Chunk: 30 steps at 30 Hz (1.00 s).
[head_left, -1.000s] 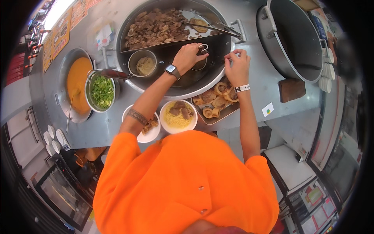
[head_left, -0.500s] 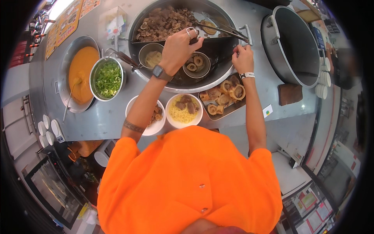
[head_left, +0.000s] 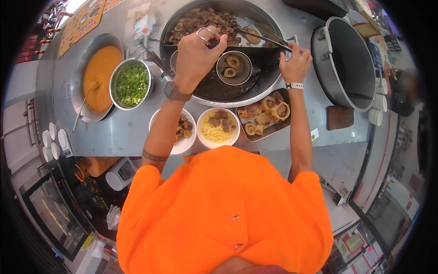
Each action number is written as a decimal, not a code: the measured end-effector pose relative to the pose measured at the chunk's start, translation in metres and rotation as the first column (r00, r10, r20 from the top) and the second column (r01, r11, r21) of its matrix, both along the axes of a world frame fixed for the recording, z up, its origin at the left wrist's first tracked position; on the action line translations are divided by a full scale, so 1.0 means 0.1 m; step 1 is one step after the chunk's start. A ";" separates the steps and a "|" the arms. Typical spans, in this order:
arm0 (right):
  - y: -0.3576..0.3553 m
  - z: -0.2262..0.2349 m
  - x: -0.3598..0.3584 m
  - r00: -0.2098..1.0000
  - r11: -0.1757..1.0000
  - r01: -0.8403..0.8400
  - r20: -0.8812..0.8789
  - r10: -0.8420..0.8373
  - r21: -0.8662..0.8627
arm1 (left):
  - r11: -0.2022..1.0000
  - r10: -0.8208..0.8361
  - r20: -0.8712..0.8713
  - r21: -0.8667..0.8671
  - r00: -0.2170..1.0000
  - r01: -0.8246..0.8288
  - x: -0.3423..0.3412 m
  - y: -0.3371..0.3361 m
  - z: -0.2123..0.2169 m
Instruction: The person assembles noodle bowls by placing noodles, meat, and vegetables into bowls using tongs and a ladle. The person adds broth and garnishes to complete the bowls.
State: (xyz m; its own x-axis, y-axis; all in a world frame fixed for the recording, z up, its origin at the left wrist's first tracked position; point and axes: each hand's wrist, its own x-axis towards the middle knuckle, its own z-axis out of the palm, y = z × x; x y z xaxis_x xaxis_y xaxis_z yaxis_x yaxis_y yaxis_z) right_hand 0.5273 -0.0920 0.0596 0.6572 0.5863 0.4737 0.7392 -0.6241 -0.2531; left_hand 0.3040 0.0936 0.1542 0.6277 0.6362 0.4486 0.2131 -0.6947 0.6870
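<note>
Right now the strainer [head_left: 233,67] with two ring pieces sits over the dark broth in the big pot [head_left: 273,84]. Left hand [head_left: 197,52] clenched on scissors [head_left: 206,33] just left of it; right hand [head_left: 295,63] grasping tongs [head_left: 260,37], running up-left past its far rim.

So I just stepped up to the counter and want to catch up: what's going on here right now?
A person in an orange shirt stands at a steel counter. The left hand grips a handle with ring loops over a big pan of dark broth, next to a small ladle holding ring-shaped pieces. The right hand holds tongs reaching toward the meat. Two bowls, one with noodles, wait at the counter's near edge.
</note>
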 end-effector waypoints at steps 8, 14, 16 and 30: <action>0.69 -0.49 0.35 0.969 0.843 -0.100 0.142 0.204 -0.528 | 0.998 0.033 0.111 -0.055 0.993 -0.027 -0.21 -0.11 0.11; 0.76 -0.26 0.35 0.982 0.804 -0.088 0.085 0.169 -0.588 | 0.996 0.069 0.130 -0.060 0.989 -0.062 -0.46 -0.06 0.07; 0.68 -0.11 0.26 0.988 0.829 -0.086 0.060 0.142 -0.553 | 0.991 0.053 0.133 -0.126 0.990 -0.036 -0.46 -0.09 0.08; -1.32 0.81 -0.85 0.706 0.938 0.195 -0.705 0.067 0.285 | 0.908 -0.417 -0.175 -0.044 0.892 0.416 0.61 0.05 -0.82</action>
State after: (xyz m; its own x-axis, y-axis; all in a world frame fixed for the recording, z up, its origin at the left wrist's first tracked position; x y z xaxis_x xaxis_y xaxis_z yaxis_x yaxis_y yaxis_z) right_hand 0.4424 -0.2243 0.1406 0.9009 0.4339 0.0114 0.2277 -0.4500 -0.8635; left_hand 0.3650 0.0983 0.0726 0.9042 0.3006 0.3034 0.0226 -0.7430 0.6689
